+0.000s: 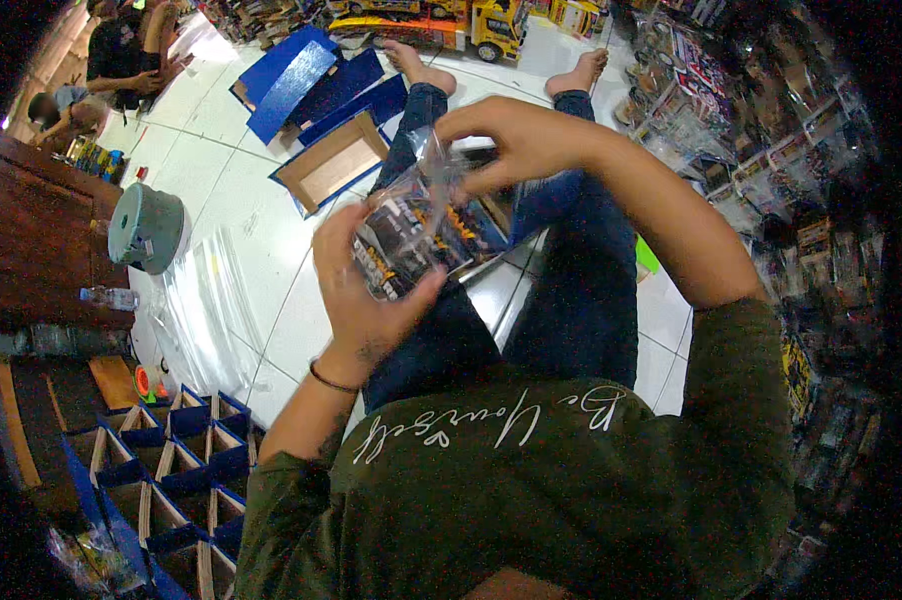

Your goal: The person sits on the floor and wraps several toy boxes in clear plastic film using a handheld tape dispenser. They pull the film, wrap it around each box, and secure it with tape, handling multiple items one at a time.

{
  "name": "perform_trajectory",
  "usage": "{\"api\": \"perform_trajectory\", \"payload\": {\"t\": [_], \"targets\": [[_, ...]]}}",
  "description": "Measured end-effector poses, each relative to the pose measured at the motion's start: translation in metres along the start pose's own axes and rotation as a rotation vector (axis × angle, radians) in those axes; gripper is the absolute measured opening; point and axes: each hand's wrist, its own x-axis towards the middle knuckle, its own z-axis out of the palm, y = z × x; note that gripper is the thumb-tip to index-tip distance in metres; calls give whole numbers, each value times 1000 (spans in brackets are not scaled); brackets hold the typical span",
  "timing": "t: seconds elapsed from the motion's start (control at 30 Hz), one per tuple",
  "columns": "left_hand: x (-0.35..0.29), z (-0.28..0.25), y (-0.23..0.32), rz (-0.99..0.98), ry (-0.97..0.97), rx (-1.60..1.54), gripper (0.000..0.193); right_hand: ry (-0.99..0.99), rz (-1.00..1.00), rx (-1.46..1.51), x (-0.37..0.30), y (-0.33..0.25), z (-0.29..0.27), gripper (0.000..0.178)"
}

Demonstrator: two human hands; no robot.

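Now two bare hands are working over one dark printed package, which is sitting above the person's thighs, partly covered by clear film. The left hand is gripping its near left end, thumb and fingers spreading around the sides; one dark band is circling that wrist. The right hand is curving over the far side, fingertips touching the film; whether they are pinching it, I cannot tell. Two bare feet are resting farther off, and one yellow toy truck is standing beyond them. One open blue tray is lying to the far left. Left of the hands, one grey-green tub, one clear bottle and some clear plastic sheets are lying. One divided blue rack is occupying the near left.
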Motion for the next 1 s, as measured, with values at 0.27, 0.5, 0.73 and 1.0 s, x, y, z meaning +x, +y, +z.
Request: {"api": "perform_trajectory", "payload": {"t": [0.27, 0.5, 0.73, 1.0], "targets": [[18, -2, -4, -194, -205, -208, 13, 499, -133, -202, 11, -58, -28, 29], [12, -19, -21, -49, -108, -189, 14, 202, -82, -48, -6, -25, -8, 15], [16, -16, -5, -157, -68, -233, 12, 58, -33, -152, -10, -39, -4, 27], [30, -10, 3, -479, -113, -453, 17, 629, -297, -448, -7, -53, 11, 35]]}}
